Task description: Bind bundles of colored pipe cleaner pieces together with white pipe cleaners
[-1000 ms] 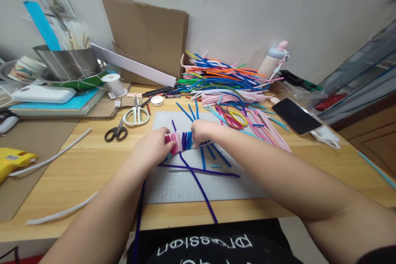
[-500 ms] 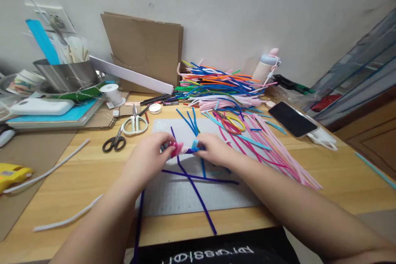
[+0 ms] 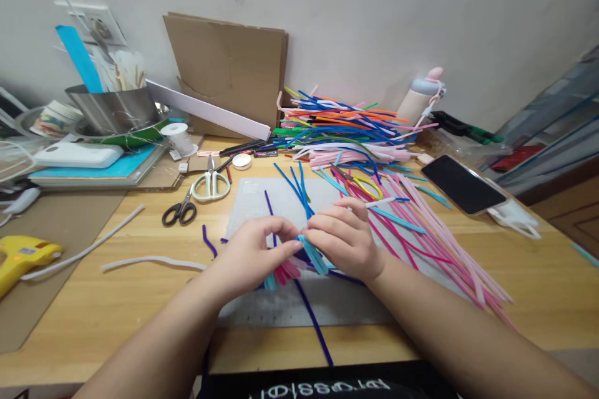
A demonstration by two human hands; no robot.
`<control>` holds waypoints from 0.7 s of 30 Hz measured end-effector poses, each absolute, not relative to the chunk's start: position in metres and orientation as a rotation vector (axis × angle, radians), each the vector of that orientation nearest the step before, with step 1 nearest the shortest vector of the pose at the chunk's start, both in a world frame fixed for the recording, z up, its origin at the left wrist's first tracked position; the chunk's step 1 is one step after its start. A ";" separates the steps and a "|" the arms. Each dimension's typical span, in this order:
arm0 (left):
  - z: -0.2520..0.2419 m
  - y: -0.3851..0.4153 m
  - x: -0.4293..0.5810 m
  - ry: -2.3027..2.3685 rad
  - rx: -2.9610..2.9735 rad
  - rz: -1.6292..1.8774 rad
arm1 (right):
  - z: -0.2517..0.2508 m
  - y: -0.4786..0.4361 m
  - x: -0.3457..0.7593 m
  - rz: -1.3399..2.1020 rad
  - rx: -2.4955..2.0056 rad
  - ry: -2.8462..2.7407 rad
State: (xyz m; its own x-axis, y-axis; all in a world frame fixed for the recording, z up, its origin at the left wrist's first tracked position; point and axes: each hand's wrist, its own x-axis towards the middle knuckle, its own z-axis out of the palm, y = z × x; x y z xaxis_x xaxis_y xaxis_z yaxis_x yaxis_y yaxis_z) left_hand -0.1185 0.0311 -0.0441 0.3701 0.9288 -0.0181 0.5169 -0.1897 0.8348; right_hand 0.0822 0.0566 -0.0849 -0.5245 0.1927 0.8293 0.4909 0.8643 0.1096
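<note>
Both hands meet over a grey cutting mat [image 3: 346,305], closed on one piece made of bent pipe cleaners [image 3: 314,255]. My left hand [image 3: 259,255] pinches its upper edge with thumb and forefinger; pink and light blue loops hang below the fingers. My right hand [image 3: 349,240] has its fingers folded round the light blue end. How the loops are joined is hidden behind the fingers. A long purple pipe cleaner [image 3: 312,318] lies across the mat towards me. Behind the hands, several blue pipe cleaners [image 3: 299,188] rest on the mat.
Loose pink pipe cleaners [image 3: 442,243] and yellow-handled scissors [image 3: 367,187] lie right. A mixed pile [image 3: 346,131] sits at the wall. White scissors [image 3: 211,184], black scissors [image 3: 179,213] and a yellow glue gun [image 3: 28,255] are left; a phone [image 3: 461,184] lies far right.
The bent pipe cleaner piece has come lower and turned, with its loops now hanging down. My right hand has moved right and its fingers have folded over. The camera view has shifted slightly.
</note>
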 end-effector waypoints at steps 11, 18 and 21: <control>-0.055 0.039 -0.117 1.404 1.893 0.785 | -0.085 0.036 0.069 0.940 -1.073 -1.719; -0.062 0.041 -0.115 1.344 1.804 0.682 | -0.096 0.045 0.065 1.447 -1.050 -1.643; -0.062 0.043 -0.116 1.323 1.820 0.628 | -0.095 0.047 0.070 1.590 -1.057 -1.596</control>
State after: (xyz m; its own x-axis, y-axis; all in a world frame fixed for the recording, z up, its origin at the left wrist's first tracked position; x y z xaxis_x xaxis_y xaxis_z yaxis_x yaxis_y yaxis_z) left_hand -0.1161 0.0428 -0.0617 0.3349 0.9407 -0.0543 0.5531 -0.1496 0.8196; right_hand 0.0696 0.0466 -0.0951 -0.4703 0.8771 -0.0973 0.1008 -0.0561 -0.9933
